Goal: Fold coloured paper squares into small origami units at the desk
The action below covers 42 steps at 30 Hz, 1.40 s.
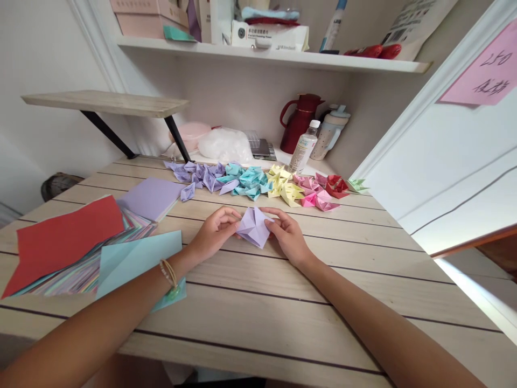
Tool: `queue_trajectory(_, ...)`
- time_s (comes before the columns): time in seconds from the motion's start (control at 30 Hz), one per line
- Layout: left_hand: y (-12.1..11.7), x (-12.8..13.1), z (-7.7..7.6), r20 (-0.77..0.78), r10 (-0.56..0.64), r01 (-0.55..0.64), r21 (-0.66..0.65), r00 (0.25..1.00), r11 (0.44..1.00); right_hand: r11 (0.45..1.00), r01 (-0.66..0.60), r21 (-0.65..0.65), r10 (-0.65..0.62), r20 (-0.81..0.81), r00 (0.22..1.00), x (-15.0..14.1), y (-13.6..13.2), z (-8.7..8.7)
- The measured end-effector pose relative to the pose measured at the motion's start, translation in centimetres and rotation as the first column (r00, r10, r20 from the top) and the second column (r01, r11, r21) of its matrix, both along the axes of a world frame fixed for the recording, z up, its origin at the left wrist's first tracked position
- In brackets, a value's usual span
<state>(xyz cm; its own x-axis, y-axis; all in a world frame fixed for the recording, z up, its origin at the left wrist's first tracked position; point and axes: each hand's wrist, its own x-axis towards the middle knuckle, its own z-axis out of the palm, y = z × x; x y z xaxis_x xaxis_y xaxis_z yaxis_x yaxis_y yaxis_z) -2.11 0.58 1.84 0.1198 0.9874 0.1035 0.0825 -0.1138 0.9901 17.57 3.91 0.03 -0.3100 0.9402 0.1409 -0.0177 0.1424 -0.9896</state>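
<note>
back recess: dark red jug [299, 125] with looped handle, pale tumbler [328, 137] with blue lid beside it, clear bottle [304, 150] with white cap in front of the two; further left, a whitish plastic bag [225, 144] next to a pink bowl [193, 133]. white shelf [283, 58] above holds a pink box [147, 21] at left, a white tissue pack [269, 37] mid-shelf, and a blue-capped tube [333, 26] to its right. wood-topped ledge [105, 102] on black brackets [178, 139] at left; pink note [484, 70], handwritten, at far right.
</note>
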Motion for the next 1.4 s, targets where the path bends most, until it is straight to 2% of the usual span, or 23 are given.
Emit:
queue_trajectory(0.2,0.0,-0.1,0.1,-0.086,-0.092,0.092,0.000,0.992,0.996,1.000,0.011,0.023,-0.013,0.059,0.998,0.1,-0.1,0.0)
queue_trajectory(0.3,-0.1,-0.1,0.0,-0.113,-0.107,0.105,-0.026,0.988,0.994,1.000,0.000,-0.001,0.000,0.026,1.000,0.1,-0.2,-0.1)
queue_trajectory(0.5,0.3,-0.2,-0.5,0.005,-0.087,0.087,-0.072,0.996,0.994,0.997,-0.080,0.008,0.080,-0.034,0.996,0.1,-0.3,-0.1)
queue_trajectory(0.63,0.8,-0.3,-0.6,0.024,-0.108,0.109,-0.084,0.994,0.990,0.992,-0.124,0.027,0.125,-0.061,0.990,0.1,-0.1,-0.2)
queue_trajectory(0.73,0.9,-0.4,-0.6,-0.044,-0.078,0.075,-0.056,0.996,0.996,0.993,-0.117,0.033,0.118,-0.056,0.991,0.1,0.0,-0.3)
queue_trajectory(0.87,0.8,-0.4,-0.6,-0.146,0.001,0.001,0.012,0.989,1.000,0.993,-0.105,0.052,0.102,0.053,0.993,0.0,-0.2,-0.2)
queue_trajectory(0.97,0.6,-0.4,-0.5,-0.186,0.015,-0.010,0.025,0.982,1.000,0.993,-0.110,0.045,0.105,0.100,0.989,0.0,-0.3,0.1)
queue_trajectory(1.13,0.3,-0.3,-0.4,-0.193,-0.050,0.064,0.065,0.980,0.996,0.999,-0.042,0.024,0.039,0.134,0.990,0.0,-0.2,0.2)
queue_trajectory(1.4,0.7,-0.2,-1.1,-0.169,-0.077,0.100,0.132,0.983,0.986,0.966,0.089,0.245,-0.152,0.252,0.956,0.0,-0.3,-0.1)
